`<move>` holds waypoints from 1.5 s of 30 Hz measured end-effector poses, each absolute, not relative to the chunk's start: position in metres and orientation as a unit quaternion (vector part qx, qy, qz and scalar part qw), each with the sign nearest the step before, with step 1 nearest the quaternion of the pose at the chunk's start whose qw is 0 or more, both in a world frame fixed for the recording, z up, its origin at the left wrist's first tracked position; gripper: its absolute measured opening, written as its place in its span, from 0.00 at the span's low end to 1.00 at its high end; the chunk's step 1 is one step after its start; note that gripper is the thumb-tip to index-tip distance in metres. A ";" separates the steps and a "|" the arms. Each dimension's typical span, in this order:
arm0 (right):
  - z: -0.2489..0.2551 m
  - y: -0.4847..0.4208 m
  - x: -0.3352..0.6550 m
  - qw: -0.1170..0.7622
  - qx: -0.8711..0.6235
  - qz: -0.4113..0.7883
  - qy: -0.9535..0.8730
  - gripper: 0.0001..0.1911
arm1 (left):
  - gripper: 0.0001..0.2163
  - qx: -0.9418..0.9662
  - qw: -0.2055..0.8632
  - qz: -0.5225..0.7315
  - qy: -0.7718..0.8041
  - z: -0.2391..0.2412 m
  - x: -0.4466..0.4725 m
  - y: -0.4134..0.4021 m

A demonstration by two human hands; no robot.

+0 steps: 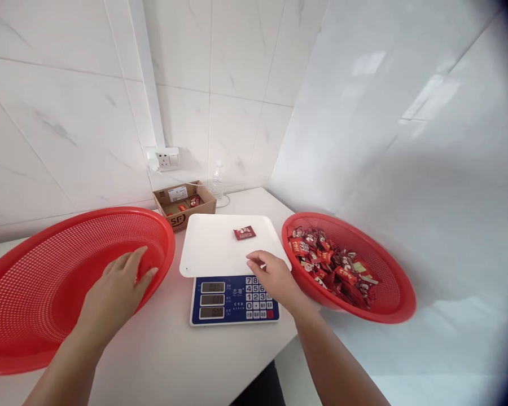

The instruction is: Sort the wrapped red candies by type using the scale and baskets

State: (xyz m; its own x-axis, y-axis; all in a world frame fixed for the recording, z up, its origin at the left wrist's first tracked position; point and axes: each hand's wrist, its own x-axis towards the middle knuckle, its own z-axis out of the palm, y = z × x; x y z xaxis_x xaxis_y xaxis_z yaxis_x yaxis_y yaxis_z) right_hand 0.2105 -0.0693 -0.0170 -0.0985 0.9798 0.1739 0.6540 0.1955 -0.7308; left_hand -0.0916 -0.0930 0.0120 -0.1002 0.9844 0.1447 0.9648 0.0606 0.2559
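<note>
A blue-faced weighing scale point(232, 300) with a white pan point(214, 245) stands in the middle of the white table. One red candy packet point(244, 232) lies on the pan. My right hand point(275, 279) hovers over the scale's keypad and the pan's front edge, fingers loosely curled, holding nothing. My left hand point(114, 293) rests on the near rim of a large empty red mesh basket point(38, 282) at the left, fingers spread. A second red basket point(387, 293) at the right holds several red wrapped candies point(332, 265).
An open cardboard box point(185, 204) with a few packets stands behind the scale by the tiled wall. A clear plastic bottle point(216, 183) is beside it, and a wall socket point(168, 159) above. The table's front edge runs close to my arms.
</note>
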 end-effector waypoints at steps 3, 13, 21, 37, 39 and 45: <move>-0.019 -0.038 0.210 0.248 -0.611 0.143 -0.738 0.15 | 0.24 0.698 0.058 0.142 0.700 -0.003 -0.088 -0.093; -0.017 0.019 0.190 0.078 -0.649 0.019 -0.756 0.15 | 0.23 0.739 0.067 0.080 0.665 -0.018 -0.076 -0.103; -0.004 0.011 0.201 0.303 -0.627 0.231 -0.679 0.14 | 0.22 0.752 0.088 0.049 0.651 -0.027 -0.078 -0.111; 0.003 -0.009 0.155 0.425 -0.493 0.468 -0.598 0.13 | 0.33 0.765 0.106 0.023 0.634 -0.016 -0.075 -0.137; -0.003 -0.011 0.144 0.418 -0.490 0.480 -0.596 0.13 | 0.34 0.769 0.105 -0.003 0.631 -0.015 -0.072 -0.141; -0.017 -0.023 0.105 0.383 -0.476 0.488 -0.623 0.12 | 0.38 0.780 0.096 -0.067 0.615 -0.010 -0.066 -0.147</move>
